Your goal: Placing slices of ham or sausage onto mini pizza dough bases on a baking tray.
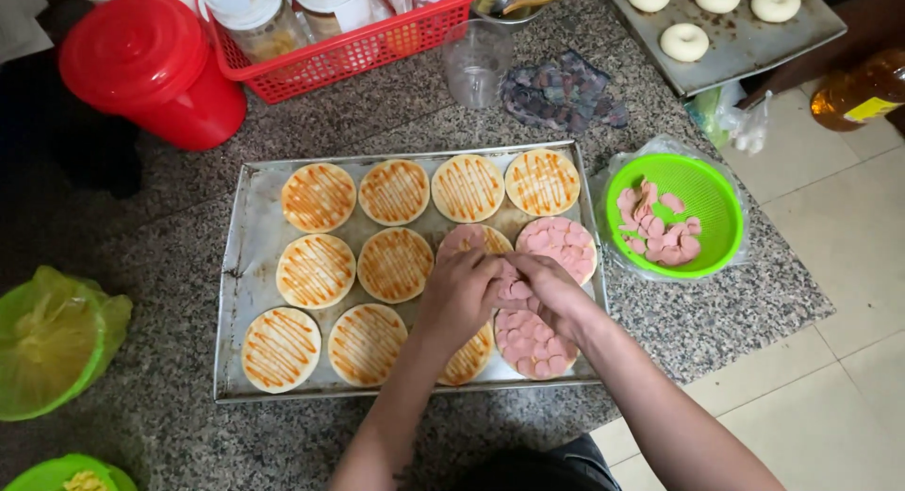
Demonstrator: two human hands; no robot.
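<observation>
A metal baking tray [247, 293] on the granite counter holds several round dough bases striped with orange sauce [319, 197]. Two bases on its right side are covered with pink sausage slices [564, 244]. My left hand [458, 298] and my right hand [550, 288] meet over the tray's right middle, both pinching a small stack of sausage slices [514, 289] above a partly covered base [468, 238]. Another slice-covered base [530, 345] lies just below my right hand.
A green strainer bowl of sausage slices [674, 213] sits right of the tray. Behind are a red lidded bucket [146, 67], a red basket of jars [339, 34], a clear cup [474, 62], a cloth [564, 90] and a second tray of dough rings [735, 34]. Green bowls [47, 345] stand at left.
</observation>
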